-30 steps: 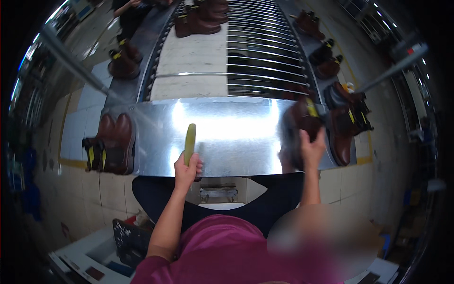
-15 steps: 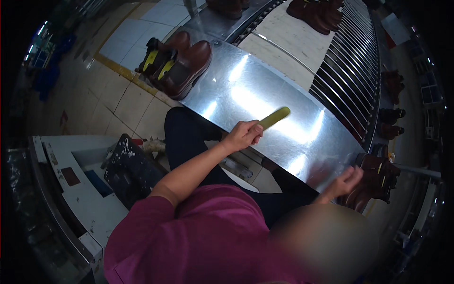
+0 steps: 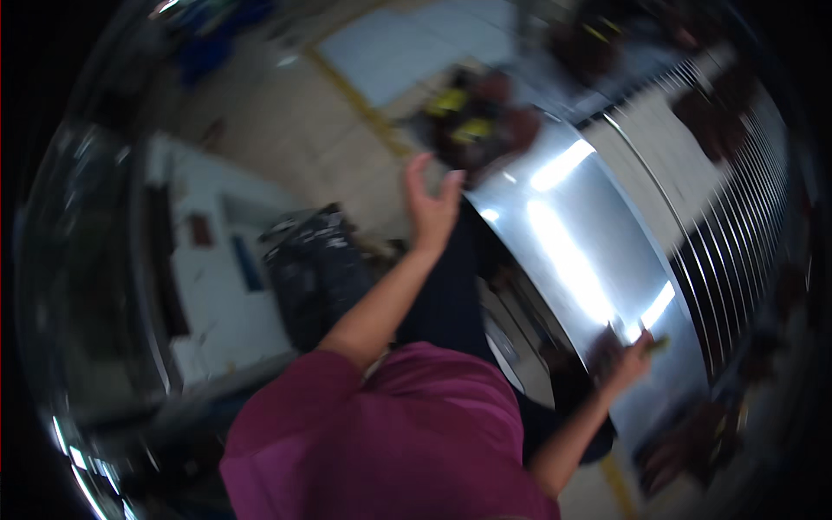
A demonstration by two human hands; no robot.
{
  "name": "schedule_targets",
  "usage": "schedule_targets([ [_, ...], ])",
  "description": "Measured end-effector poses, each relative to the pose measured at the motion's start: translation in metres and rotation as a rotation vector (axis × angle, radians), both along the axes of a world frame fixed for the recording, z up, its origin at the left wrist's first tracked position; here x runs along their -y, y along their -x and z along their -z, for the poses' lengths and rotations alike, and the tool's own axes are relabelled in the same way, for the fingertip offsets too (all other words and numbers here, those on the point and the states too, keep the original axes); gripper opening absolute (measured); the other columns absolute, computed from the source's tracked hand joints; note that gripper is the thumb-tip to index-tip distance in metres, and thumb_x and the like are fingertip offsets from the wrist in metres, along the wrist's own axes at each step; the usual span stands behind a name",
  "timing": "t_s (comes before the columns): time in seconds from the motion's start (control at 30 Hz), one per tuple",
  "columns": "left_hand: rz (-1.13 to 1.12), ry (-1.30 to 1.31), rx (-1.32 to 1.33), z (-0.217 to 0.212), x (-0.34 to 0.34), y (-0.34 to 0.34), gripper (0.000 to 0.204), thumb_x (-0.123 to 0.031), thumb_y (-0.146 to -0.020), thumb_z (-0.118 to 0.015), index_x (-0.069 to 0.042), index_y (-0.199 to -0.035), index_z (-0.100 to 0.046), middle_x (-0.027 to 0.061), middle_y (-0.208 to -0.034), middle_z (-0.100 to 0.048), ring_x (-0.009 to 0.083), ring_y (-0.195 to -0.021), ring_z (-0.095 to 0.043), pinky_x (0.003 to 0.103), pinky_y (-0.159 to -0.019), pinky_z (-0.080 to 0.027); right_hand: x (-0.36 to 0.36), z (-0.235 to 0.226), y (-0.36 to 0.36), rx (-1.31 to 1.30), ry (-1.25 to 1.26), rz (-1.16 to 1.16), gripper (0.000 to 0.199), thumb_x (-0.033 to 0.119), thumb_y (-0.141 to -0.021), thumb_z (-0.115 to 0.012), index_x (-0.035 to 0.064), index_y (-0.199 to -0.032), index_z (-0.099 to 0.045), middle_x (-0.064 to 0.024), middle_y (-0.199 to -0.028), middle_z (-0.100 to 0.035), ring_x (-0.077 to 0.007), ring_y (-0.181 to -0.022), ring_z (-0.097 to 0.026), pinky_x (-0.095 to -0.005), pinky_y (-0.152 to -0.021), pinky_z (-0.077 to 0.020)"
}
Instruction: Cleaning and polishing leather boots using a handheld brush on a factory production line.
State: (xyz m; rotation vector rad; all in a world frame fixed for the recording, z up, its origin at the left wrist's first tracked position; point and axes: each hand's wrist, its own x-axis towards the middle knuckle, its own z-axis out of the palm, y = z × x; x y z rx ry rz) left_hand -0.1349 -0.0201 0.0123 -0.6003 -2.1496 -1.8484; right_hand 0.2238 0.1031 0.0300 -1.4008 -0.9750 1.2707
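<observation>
My left hand (image 3: pixel 432 208) is raised with thumb and fingers spread and holds nothing. Just beyond its fingertips, a pair of brown boots (image 3: pixel 520 128) with yellow showing at their openings stands on the far left end of the shiny metal table (image 3: pixel 598 217). My right hand (image 3: pixel 631 364) is closed over the table's near right part. From it sticks the end of a slim yellow-green strip (image 3: pixel 659 344); the rest is hidden in the grip. Motion smears the boots and both hands.
Past the table runs a roller conveyor (image 3: pixel 744 251) with a pale board (image 3: pixel 663 165) and dark boots (image 3: pixel 715 117). More brown boots (image 3: pixel 680 451) are at the table's right end. A white cabinet-like machine (image 3: pixel 186 312) and a black paint-spattered object (image 3: pixel 316 269) stand at my left.
The yellow-green strip has passed from my left hand to my right. My left hand has opened and moved toward the left boots. The whole view has swung leftward.
</observation>
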Motion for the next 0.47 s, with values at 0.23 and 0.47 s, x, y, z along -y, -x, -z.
schedule_targets([
  [0.23, 0.219, 0.476, 0.003, -0.034, -0.025, 0.039, 0.065, -0.044, -0.071, -0.086, 0.000, -0.114, -0.066, 0.0183, -0.110, -0.068, 0.0383, -0.101, -0.067, 0.044, -0.085, -0.055, -0.007, 0.017, -0.041, 0.279, -0.208, -0.110, 0.029, 0.027, -0.101, -0.064, -0.0013, -0.108, -0.067, 0.0030, -0.060, -0.041, -0.0059, -0.048, -0.036, -0.0241, -0.044, -0.0286],
  [0.47, 0.354, 0.448, 0.001, -0.023, -0.046, -0.005, 0.053, -0.042, -0.068, -0.090, 0.000, -0.090, -0.067, 0.0144, -0.081, -0.072, 0.0315, -0.074, -0.071, 0.043, -0.069, -0.057, -0.016, 0.039, -0.050, 0.413, -0.164, -0.006, 0.039, 0.034, -0.102, -0.059, -0.0008, -0.116, -0.069, -0.0009, -0.068, -0.046, -0.0123, -0.057, -0.039, -0.0324, -0.050, -0.0336],
])
